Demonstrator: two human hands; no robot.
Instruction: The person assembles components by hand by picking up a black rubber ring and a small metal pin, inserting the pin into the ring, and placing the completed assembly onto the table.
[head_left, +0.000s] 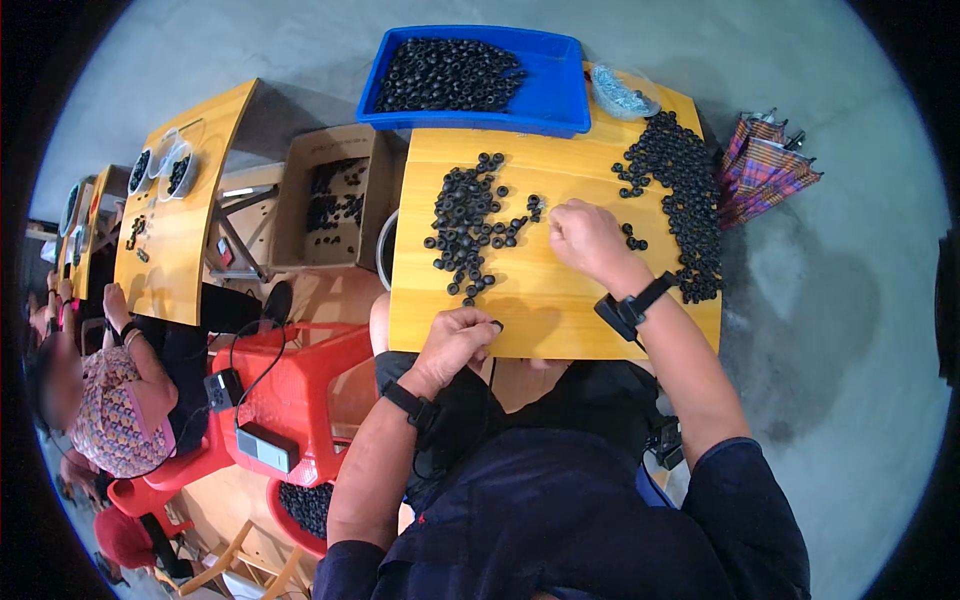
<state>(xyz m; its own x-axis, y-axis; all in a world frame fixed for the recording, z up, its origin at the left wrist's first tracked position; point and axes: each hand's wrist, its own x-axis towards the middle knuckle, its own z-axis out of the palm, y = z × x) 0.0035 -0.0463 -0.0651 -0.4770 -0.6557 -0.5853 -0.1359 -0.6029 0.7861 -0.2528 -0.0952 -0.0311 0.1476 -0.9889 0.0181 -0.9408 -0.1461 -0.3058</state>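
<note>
My left hand (453, 347) is at the near edge of the yellow wooden table (545, 290), its fingers pinched on a small black ring-shaped part (497, 325). Farther in over the tabletop, my right hand (590, 238) is closed; whatever its fingers hold is hidden. Just left of it lie a few black ring-shaped parts (535, 208). A loose pile of the same parts (464, 210) spreads over the table's left side, beyond my left hand. A larger group (690, 195) runs down the right side, past my right wrist.
A blue tray (475, 122) of black parts sits across the far edge, beside a clear bowl (640, 107) of small pale-blue pieces. A plaid umbrella (762, 170) is at the right. Leftward are a cardboard box (330, 150), a red stool (300, 370) and a seated person (120, 400).
</note>
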